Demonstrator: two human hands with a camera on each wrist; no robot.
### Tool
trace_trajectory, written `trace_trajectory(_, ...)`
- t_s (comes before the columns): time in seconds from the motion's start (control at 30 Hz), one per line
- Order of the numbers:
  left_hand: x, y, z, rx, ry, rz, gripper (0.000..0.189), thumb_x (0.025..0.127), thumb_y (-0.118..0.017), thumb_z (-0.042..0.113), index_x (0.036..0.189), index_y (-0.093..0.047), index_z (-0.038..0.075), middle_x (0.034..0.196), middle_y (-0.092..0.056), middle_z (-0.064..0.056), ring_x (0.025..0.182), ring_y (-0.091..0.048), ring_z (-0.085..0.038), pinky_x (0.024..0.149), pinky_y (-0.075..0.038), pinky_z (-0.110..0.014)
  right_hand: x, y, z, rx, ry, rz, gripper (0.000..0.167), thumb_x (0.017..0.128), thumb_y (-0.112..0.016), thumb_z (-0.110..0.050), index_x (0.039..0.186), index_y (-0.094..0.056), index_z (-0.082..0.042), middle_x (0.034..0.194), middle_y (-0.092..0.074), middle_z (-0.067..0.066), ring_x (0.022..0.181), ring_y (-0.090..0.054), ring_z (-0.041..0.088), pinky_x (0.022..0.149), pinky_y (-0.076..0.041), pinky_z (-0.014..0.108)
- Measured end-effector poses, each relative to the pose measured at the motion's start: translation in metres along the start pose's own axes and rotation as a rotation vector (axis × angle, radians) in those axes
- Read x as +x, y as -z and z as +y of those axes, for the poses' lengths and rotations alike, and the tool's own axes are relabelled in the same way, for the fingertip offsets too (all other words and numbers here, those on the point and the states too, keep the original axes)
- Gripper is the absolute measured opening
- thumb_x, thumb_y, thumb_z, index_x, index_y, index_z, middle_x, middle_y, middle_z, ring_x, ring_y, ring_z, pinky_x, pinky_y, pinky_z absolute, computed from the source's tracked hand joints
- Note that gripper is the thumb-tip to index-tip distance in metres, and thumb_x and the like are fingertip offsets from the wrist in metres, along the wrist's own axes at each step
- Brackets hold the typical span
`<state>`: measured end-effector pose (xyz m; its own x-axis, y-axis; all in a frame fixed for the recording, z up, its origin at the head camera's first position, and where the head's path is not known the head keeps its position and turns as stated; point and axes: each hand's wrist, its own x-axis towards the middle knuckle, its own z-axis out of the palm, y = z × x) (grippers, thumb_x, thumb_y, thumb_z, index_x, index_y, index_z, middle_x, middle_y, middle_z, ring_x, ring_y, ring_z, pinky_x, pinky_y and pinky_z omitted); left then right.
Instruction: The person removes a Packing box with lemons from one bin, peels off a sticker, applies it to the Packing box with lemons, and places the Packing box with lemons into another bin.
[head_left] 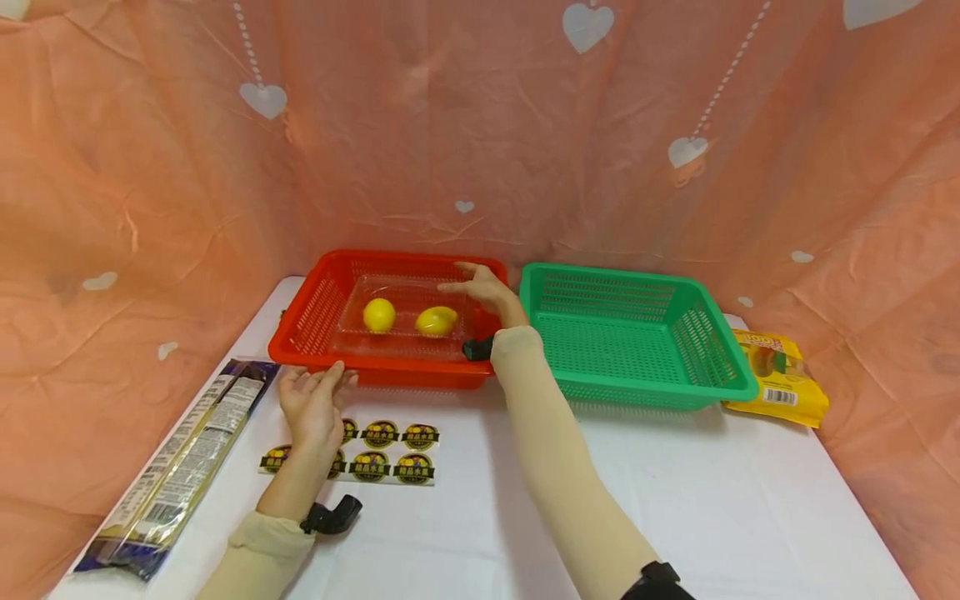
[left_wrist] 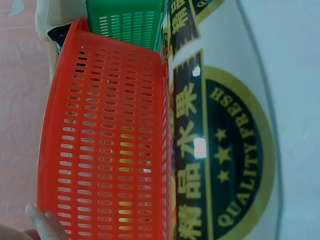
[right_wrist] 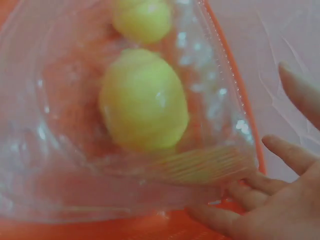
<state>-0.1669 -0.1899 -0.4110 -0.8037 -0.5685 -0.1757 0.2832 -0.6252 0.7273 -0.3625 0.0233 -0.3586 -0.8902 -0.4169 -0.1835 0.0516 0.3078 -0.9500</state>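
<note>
Red plastic basket (head_left: 420, 364): the left hand (head_left: 311, 407) is at its front rim, gripping or not I cannot tell. Inside, a clear plastic box (head_left: 406, 317) holds 2 yellow fruits (head_left: 378, 316), the right hand (head_left: 486, 290) spread at its right end; positioning the box seems in hand, the next move calling for level handling.

1. A red rectangular slotted plastic basket (head_left: 405, 364) sat upright.
2. A clear, glossy plastic container (head_left: 401, 335) lay inside the basket.
3. In the container, a round-looking yellow fruit (head_left: 378, 316) rested apart from an elongated yellow fruit (head_left: 436, 321) on its side.
</note>
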Motion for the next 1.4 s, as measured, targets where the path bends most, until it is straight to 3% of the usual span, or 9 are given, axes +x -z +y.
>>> trace_trajectory(0.23,-0.001,-0.001,0.000,-0.002,-0.008,-0.009,0.042,0.088,-0.063,-0.015,0.106,-0.033,0.009,0.075,-0.053,-0.007,0.060,-0.068,-0.016,0.060,-0.060,-0.026,0.000,0.003,0.004,-0.053,-0.111,-0.068,0.075,0.092,-0.071,-0.015,0.156,-0.033,-0.016,0.161,-0.023,0.009,0.142,-0.029,0.030,0.114,-0.036,0.045)
trace_trajectory(0.33,-0.002,-0.001,0.001,-0.012,-0.018,-0.015,0.041,0.088,-0.062,-0.016,0.106,-0.034,0.008,0.073,-0.053,-0.007,0.059,-0.068,-0.017,0.058,-0.060,-0.026,-0.002,0.003,0.005,-0.066,-0.147,-0.123,0.075,0.092,-0.070,-0.012,0.156,-0.032,-0.018,0.160,-0.023,0.009,0.130,-0.042,0.031,0.107,-0.045,0.045)
trace_trajectory(0.43,-0.002,-0.001,0.001,-0.021,-0.019,-0.013,0.041,0.088,-0.063,-0.016,0.106,-0.035,0.007,0.073,-0.053,-0.007,0.058,-0.068,-0.017,0.058,-0.060,-0.026,-0.004,0.003,0.004,-0.044,-0.158,-0.155,0.071,0.093,-0.068,-0.009,0.155,-0.034,-0.016,0.156,-0.030,0.011,0.108,-0.056,0.029,0.096,-0.053,0.043)
trace_trajectory(0.57,-0.002,-0.001,0.002,-0.013,-0.020,0.000,0.042,0.088,-0.063,-0.015,0.108,-0.034,0.008,0.076,-0.051,-0.007,0.058,-0.068,-0.017,0.058,-0.059,-0.025,-0.007,0.001,0.003,-0.005,-0.151,-0.144,0.066,0.092,-0.069,-0.007,0.151,-0.040,-0.013,0.151,-0.035,0.013,0.087,-0.062,0.025,0.089,-0.057,0.041)
trace_trajectory(0.77,-0.002,0.000,0.002,-0.020,-0.017,-0.006,0.042,0.088,-0.062,-0.016,0.109,-0.034,0.007,0.077,-0.049,-0.008,0.057,-0.067,-0.017,0.058,-0.059,-0.025,-0.011,0.000,0.002,0.011,-0.133,-0.089,0.060,0.090,-0.070,-0.008,0.146,-0.048,-0.010,0.149,-0.039,0.012,0.079,-0.063,0.023,0.089,-0.057,0.042)
trace_trajectory(0.93,-0.003,0.001,0.001,-0.018,-0.004,-0.008,0.041,0.088,-0.063,-0.015,0.108,-0.035,0.008,0.077,-0.050,-0.007,0.060,-0.068,-0.018,0.061,-0.060,-0.026,-0.014,0.002,-0.001,0.079,-0.112,-0.076,0.057,0.093,-0.068,-0.007,0.146,-0.049,-0.010,0.131,-0.057,0.017,0.069,-0.065,0.022,0.081,-0.060,0.040)
trace_trajectory(1.03,-0.005,0.001,0.000,-0.008,-0.002,-0.003,0.042,0.089,-0.062,-0.014,0.108,-0.033,0.008,0.077,-0.049,-0.007,0.061,-0.068,-0.017,0.061,-0.060,-0.026,-0.017,0.004,-0.011,0.104,-0.104,-0.065,0.057,0.094,-0.067,-0.007,0.147,-0.048,-0.011,0.121,-0.063,0.018,0.065,-0.064,0.020,0.074,-0.060,0.035)
trace_trajectory(1.23,-0.004,0.001,0.000,0.005,-0.009,0.003,0.043,0.089,-0.063,-0.013,0.107,-0.031,0.009,0.076,-0.049,-0.006,0.061,-0.068,-0.017,0.062,-0.060,-0.026,-0.032,0.023,-0.044,0.077,-0.075,-0.062,0.061,0.093,-0.068,-0.004,0.149,-0.046,-0.016,0.110,-0.065,0.015,0.063,-0.060,0.020,0.073,-0.060,0.036)
trace_trajectory(1.4,-0.002,0.000,0.001,0.019,-0.004,0.005,0.042,0.089,-0.064,-0.013,0.106,-0.033,0.009,0.077,-0.050,-0.007,0.061,-0.067,-0.016,0.061,-0.060,-0.026,-0.059,0.045,-0.060,0.057,-0.070,-0.096,0.063,0.094,-0.066,-0.002,0.150,-0.044,-0.017,0.121,-0.058,0.017,0.070,-0.057,0.020,0.069,-0.059,0.034)
